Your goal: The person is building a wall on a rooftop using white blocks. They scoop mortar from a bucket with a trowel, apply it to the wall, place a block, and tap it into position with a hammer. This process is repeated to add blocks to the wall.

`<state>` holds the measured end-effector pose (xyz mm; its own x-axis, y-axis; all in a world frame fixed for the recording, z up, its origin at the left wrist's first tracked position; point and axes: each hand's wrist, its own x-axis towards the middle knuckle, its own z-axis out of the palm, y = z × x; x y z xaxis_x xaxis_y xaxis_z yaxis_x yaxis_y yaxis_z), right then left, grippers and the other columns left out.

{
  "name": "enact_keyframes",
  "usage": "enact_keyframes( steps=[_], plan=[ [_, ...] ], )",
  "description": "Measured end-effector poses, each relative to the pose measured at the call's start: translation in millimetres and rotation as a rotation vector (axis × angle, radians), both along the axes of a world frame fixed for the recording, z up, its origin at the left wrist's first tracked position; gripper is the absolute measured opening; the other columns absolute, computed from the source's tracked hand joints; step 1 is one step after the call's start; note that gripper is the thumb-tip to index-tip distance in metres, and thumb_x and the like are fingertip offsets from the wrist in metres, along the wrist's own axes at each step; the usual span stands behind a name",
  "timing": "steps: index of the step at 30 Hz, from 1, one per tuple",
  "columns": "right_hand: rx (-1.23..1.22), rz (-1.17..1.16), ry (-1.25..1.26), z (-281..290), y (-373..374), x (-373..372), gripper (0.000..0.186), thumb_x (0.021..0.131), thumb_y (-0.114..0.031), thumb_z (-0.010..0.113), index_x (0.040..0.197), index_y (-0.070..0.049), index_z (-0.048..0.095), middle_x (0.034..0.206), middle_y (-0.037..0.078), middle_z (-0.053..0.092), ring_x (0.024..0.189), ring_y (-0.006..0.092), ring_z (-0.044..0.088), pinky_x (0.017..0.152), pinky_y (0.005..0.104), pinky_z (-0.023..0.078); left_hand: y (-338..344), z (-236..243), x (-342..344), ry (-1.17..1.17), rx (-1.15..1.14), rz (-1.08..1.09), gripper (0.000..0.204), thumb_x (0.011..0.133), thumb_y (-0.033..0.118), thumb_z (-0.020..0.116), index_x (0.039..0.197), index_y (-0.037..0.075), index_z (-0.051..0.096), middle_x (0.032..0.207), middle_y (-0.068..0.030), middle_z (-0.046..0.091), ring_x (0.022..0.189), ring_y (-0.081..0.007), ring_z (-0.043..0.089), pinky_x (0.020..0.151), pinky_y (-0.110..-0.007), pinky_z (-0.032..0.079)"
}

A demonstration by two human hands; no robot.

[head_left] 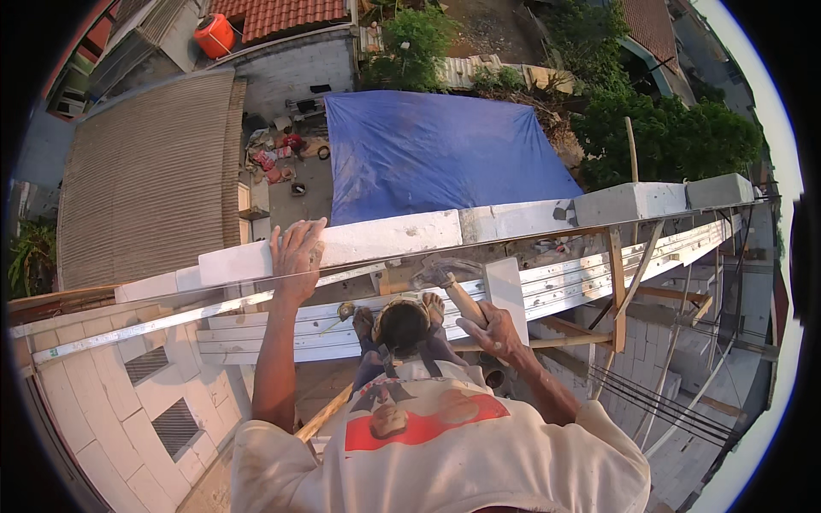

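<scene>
White blocks (393,237) run in a row along the wall top, and our left hand (298,252) lies over their near edge, fingers a little spread, palm down rather than pinching. Our right hand (498,332) is closed round the wooden handle of a hammer (466,303), whose grey head hangs on our side of the row, beside a white board (506,299) and apart from the blocks. We cannot tell how firmly the left hand presses.

For good work here, we judge that light, square taps suit these blocks best, since their edges look likely to chip. We should keep the left fingers well clear of any blow and use that palm to feel whether neighbouring faces sit flush. Our bare feet stand on white planks (239,342), a dark round container (404,327) between them, so we do better with short swings and balanced weight; beyond the wall, a blue tarp (445,154) spreads far below.
</scene>
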<state>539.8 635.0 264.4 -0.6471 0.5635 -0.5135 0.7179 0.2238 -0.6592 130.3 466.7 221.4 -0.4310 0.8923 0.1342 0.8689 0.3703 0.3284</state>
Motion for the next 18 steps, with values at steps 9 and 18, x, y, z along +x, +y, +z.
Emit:
enact_keyframes(
  steps=[9, 18],
  plan=[
    [0.310, -0.765, 0.109, 13, -40, 137, 0.051, 0.097, -0.039, 0.075, 0.121, 0.004, 0.064, 0.086, 0.019, 0.070, 0.076, 0.0294, 0.068, 0.072, 0.0431, 0.054, -47, -4, 15, 0.085, -0.112, 0.043, 0.080, 0.107, 0.056, 0.046, 0.167, 0.008, 0.029, 0.176, -0.0112, 0.024, 0.162, -0.0330, 0.020, 0.132, -0.055, 0.010],
    [0.857, -0.966, 0.331, 146, 110, 220, 0.058, 0.103, -0.028, 0.064, 0.153, -0.001, 0.052, 0.109, 0.017, 0.070, 0.094, 0.0240, 0.070, 0.081, 0.0395, 0.055, -203, -57, -25, 0.104, -0.526, 1.179, 0.079, 0.097, 0.040, 0.070, 0.163, 0.010, 0.039, 0.167, -0.0113, 0.042, 0.148, -0.0341, 0.046, 0.117, -0.050, 0.042]
  ],
)
